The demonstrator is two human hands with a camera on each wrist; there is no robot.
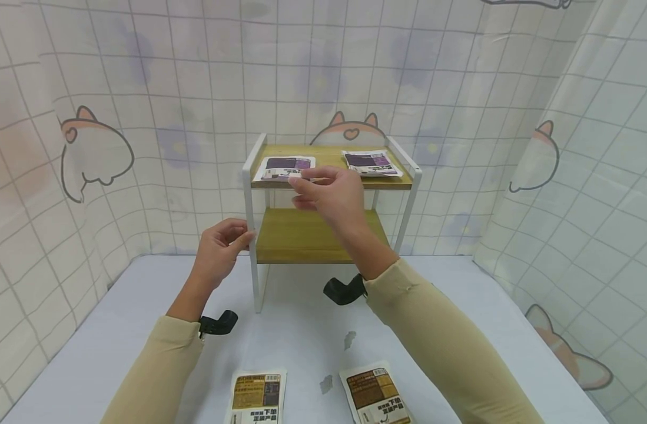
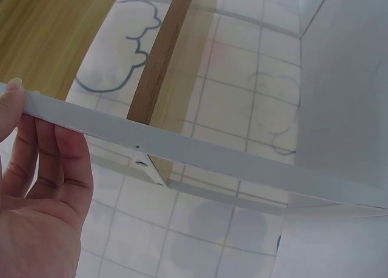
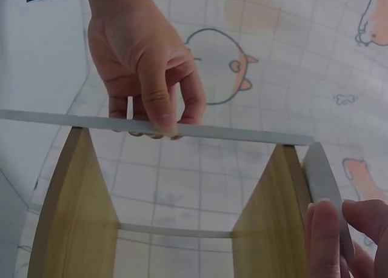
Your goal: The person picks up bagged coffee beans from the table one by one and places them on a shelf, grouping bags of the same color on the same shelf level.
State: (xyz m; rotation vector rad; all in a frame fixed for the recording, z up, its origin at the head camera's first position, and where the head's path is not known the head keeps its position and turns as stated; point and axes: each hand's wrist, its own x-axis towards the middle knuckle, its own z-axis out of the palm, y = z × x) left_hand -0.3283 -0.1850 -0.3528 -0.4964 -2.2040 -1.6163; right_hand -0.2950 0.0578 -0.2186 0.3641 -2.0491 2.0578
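Note:
A two-tier rack with wooden shelves and white side frames stands on the table. My left hand (image 1: 219,250) grips the rack's white left post (image 2: 200,146), fingers and thumb on either side of it. On the upper shelf (image 1: 328,156) lie two flat white packets with purple labels. My right hand (image 1: 334,194) pinches the near right corner of the left packet (image 1: 286,166), which juts up at the shelf edge in the right wrist view (image 3: 324,181). Further right rests the other purple-labelled packet (image 1: 372,163), untouched.
Two packets with brown and yellow labels, a left one (image 1: 256,397) and a right one (image 1: 377,393), lie on the white table (image 1: 302,335) in front of the rack. The lower shelf (image 1: 302,235) is bare wood. A grid-patterned curtain (image 1: 206,88) surrounds the table.

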